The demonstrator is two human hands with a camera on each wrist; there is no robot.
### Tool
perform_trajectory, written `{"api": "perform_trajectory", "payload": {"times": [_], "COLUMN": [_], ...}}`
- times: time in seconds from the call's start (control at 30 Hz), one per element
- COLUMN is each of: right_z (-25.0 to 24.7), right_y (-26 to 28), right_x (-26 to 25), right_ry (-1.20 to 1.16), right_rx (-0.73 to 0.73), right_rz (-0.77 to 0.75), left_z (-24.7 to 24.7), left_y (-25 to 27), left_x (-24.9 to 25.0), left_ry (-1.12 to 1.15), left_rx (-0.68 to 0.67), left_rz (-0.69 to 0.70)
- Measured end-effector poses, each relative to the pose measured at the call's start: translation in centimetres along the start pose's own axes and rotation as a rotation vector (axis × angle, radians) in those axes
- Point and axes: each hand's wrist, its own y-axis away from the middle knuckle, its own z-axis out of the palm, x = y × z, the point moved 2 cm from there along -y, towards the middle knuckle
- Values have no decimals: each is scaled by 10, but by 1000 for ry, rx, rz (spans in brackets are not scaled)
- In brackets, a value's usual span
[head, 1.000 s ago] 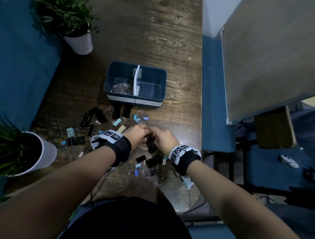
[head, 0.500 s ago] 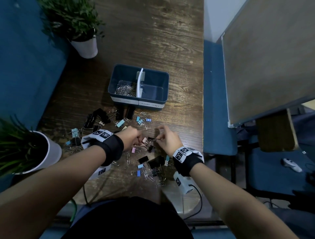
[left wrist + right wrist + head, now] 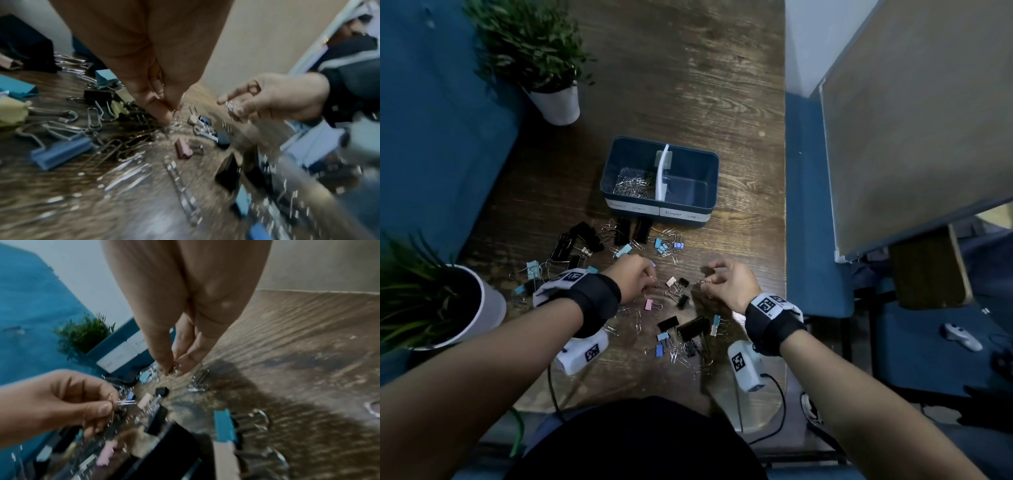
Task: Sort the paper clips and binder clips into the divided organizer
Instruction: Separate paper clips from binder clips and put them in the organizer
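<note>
Near the table's front edge, both hands pick silver wire paper clips out of the mixed scatter.

Best done, I judge, by lifting each pinch clear of tangled binder clip handles before carrying it to the dark blue divided organizer (image 3: pixel 659 219) at mid-table, whose left compartment already holds paper clips (image 3: pixel 631 185) while the right looks bare. The left hand (image 3: pixel 635 279) has thumb and fingers (image 3: pixel 176 100) closed on a paper clip just above the wood; the right hand (image 3: pixel 729 282) pinches a small bunch of clips (image 3: pixel 230 104), remaining fingers loosely curled.
</note>
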Motion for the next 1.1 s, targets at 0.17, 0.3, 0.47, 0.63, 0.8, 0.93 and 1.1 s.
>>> {"api": "perform_trajectory", "payload": {"times": [0.17, 0.3, 0.47, 0.63, 0.8, 0.93, 1.1], "right_z": [-9, -17, -25, -6, 22, 20, -9], "right_y": [9, 12, -2, -58, -83, -68, -21], "right_x": [-16, -55, -130, -189, -202, -188, -137], "right_ry": [-233, -281, -289, -320, -82, 26, -11], "right_rx": [-60, -55, -55, 92, 241, 161, 122], "right_rz": [5, -83, -265, -319, -274, -364, -441], "left_z": [-18, -44, -115, -154, -139, -127, -83], "left_y": [9, 15, 9, -20, -32, -26, 2], "left_x": [5, 15, 17, 19, 15, 11, 20], "left_ry": [201, 328, 465, 362, 244, 190, 89], "left_rx": [64, 127, 487, 684, 623, 613, 538], "left_rz": [-33, -11, -13, -88, -210, -140, 162]}}
